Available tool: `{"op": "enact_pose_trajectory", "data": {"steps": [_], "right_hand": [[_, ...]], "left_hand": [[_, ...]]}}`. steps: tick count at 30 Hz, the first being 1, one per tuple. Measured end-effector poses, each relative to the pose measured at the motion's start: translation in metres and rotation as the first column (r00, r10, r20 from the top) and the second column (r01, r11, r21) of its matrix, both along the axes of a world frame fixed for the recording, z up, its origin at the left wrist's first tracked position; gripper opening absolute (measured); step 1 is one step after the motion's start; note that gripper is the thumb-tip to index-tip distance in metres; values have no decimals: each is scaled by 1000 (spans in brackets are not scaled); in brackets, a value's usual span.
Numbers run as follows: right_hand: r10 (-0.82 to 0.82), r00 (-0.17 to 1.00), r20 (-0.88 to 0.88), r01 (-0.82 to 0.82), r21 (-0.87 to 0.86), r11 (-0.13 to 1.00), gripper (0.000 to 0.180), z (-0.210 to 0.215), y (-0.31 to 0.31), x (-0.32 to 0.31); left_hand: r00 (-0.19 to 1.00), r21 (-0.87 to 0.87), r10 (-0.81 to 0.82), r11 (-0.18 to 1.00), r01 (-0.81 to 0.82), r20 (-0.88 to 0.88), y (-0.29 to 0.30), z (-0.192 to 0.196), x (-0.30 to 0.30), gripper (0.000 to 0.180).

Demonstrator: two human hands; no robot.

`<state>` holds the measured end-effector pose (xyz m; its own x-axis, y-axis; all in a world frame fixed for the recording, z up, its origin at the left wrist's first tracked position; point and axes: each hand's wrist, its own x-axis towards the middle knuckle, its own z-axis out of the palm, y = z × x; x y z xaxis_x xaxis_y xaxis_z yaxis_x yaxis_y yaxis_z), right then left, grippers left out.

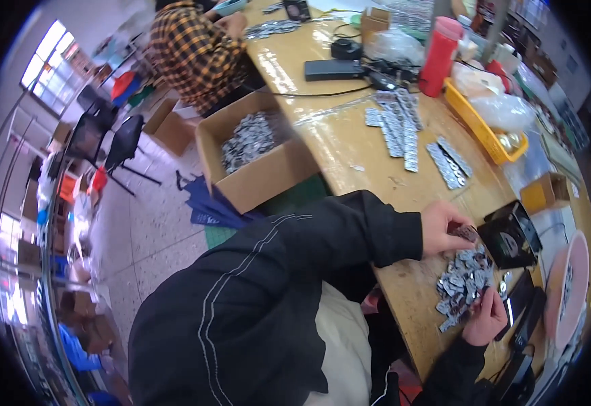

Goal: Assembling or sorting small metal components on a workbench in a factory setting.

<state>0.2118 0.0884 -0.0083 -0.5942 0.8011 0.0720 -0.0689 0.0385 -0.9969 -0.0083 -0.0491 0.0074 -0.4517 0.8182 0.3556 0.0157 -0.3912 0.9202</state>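
A heap of small silver foil pieces (459, 281) lies on the wooden table close to its near edge. At the far side of the heap, my left hand (441, 229) is closed around a dark brown, rounded thing (465, 233) whose kind I cannot make out. The fingers of my right hand (486, 322) are pinched together at the heap's near right side; whatever is between them is too small to name. Just right of my left hand stands a black box (511, 238), tilted, with printing on it.
Silver blister strips (398, 128) lie farther up the table (349, 145). Beyond are a yellow basket (488, 128), a red bottle (440, 57) and a black case (333, 70). At right is a pink basin (566, 291). A carton (261, 179) of foil pieces stands left, near another person (197, 51).
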Motion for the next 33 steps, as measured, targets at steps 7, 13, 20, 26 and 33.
{"op": "enact_pose_trajectory", "data": {"steps": [7,13,20,26,33], "right_hand": [[5,1000,-23,-7,-62,998,16,-8,11,-8],[-52,999,-6,51,-27,998,15,-7,6,-8],[-40,999,-20,42,84,996,14,-10,3,-10],[-14,999,45,7,146,989,15,-7,0,-12],[-26,999,32,20,153,988,14,-3,-2,-12]], "left_hand": [[932,-280,63,944,-171,-357,-65,12,-40,19],[566,-110,77,951,-289,-821,-85,8,-54,15],[303,92,212,926,-366,-929,-73,-2,-29,16],[380,166,334,896,-412,-862,-70,-10,-35,12],[384,127,290,909,-397,-877,-74,-3,-36,9]]}}
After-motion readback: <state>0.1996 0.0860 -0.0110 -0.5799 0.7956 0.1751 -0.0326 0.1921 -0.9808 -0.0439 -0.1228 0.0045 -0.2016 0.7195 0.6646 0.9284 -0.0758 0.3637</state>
